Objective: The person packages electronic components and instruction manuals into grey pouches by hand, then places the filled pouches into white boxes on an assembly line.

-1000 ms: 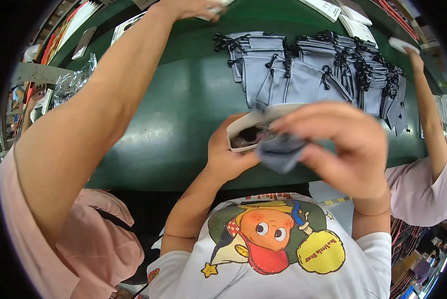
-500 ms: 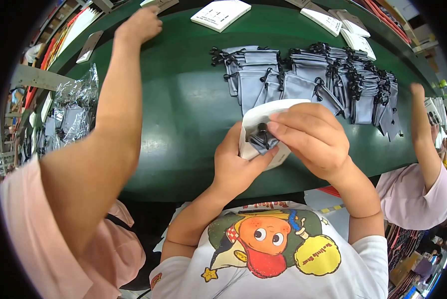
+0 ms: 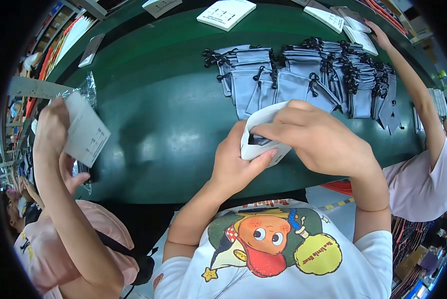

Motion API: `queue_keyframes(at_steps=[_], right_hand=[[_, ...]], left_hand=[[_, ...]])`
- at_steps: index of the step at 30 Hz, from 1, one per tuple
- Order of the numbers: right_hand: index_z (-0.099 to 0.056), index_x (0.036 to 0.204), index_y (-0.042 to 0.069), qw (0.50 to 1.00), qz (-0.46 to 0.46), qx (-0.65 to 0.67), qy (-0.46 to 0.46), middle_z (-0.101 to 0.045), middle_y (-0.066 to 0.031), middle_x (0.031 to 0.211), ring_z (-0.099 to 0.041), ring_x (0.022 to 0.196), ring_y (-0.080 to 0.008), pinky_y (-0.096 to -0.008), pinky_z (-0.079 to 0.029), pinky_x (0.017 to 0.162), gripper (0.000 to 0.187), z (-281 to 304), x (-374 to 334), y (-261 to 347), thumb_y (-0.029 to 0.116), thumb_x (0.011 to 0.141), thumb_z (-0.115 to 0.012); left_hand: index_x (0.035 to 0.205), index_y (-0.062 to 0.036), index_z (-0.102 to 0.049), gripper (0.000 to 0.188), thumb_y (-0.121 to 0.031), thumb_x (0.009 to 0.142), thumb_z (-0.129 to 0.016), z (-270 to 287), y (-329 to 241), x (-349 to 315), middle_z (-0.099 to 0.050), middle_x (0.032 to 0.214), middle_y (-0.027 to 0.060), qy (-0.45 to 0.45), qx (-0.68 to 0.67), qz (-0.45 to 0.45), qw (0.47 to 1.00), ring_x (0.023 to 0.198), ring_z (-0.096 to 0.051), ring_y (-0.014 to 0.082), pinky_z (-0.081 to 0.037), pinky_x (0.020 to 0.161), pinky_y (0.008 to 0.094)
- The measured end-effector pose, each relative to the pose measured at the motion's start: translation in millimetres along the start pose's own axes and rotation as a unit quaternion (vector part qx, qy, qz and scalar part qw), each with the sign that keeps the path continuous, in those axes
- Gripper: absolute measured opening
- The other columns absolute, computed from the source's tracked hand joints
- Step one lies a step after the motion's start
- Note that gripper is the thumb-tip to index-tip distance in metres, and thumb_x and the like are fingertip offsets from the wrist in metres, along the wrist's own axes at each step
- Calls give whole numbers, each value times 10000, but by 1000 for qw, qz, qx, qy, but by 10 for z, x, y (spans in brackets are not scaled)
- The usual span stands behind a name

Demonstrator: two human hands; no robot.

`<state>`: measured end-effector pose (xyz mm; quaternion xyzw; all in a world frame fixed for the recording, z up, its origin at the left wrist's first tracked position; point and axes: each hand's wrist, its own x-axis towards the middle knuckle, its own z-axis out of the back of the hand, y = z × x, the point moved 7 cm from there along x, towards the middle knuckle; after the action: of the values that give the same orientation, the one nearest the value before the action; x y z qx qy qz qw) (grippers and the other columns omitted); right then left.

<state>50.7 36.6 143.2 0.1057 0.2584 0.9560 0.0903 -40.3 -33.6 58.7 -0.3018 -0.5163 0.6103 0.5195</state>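
Observation:
My left hand point(image 3: 237, 157) is wrapped round a small white box point(image 3: 267, 117), holding it tilted with its open end up. Inside the mouth, part of a grey drawstring pouch point(image 3: 259, 140) shows. My right hand point(image 3: 316, 137) reaches over the box with curled fingers dipping into the opening, pressed on the pouch. Its fingertips are partly hidden by the box wall. Just beyond my hands lie stacks of grey drawstring pouches point(image 3: 303, 84) with black cords and toggles.
Flat white boxes point(image 3: 227, 14) lie along the far side of the green work surface point(image 3: 148, 109). At left, a co-worker's hands point(image 3: 54, 129) hold a white box point(image 3: 87, 130) near clear plastic bags point(image 3: 88, 89). On the right, another co-worker's hand point(image 3: 379, 37) touches the boxes at the back.
My right fingers have gone deeper into the box, and the pouch's black toggle is now out of sight. The left co-worker's arm has drawn back with a box; the right co-worker's has stretched forward.

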Motion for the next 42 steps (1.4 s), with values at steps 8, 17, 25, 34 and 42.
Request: queue_keyframes(at_steps=[8,17,25,34,42], right_hand=[[-606,1007,59,999,10,29,18,-591,-78,909,-528,797,-247,-307,-431,726,325,36,83,-4,2,689,-565],[-589,1013,33,994,-106,-4,32,-605,-80,962,-546,850,-221,-299,-436,769,255,-332,-322,-58,16,759,-576],[-615,963,32,986,-138,-13,-92,-621,-48,962,-542,850,-211,-320,-408,867,218,-486,-614,21,44,745,-627],[-613,995,49,984,-152,13,-94,-623,-39,949,-542,849,-202,-373,-384,902,279,-513,-900,-141,66,722,-669],[-609,1008,28,928,-174,66,-322,-614,-49,814,-519,774,-147,-317,-424,803,287,-566,-1064,-285,58,732,-683]], left_hand=[[1155,3,-458,489,-140,743,-681,-29,15,9,-587,945,135,44,-22,8,999,786,-586,229,-469,707,308],[1207,3,-410,480,-95,792,-631,-375,353,-333,-501,1075,158,103,-137,140,975,922,-529,218,-441,795,319],[1193,-14,-407,444,-28,796,-606,-315,410,-517,-500,1064,152,50,-205,79,974,916,-522,199,-439,772,289],[1131,-19,-426,357,-18,807,-576,-272,421,-644,-498,1021,136,112,-141,96,979,872,-511,180,-437,757,272],[1102,-11,-424,316,-26,818,-563,-277,374,-602,-490,973,113,8,-256,145,956,800,-478,150,-419,711,252]])
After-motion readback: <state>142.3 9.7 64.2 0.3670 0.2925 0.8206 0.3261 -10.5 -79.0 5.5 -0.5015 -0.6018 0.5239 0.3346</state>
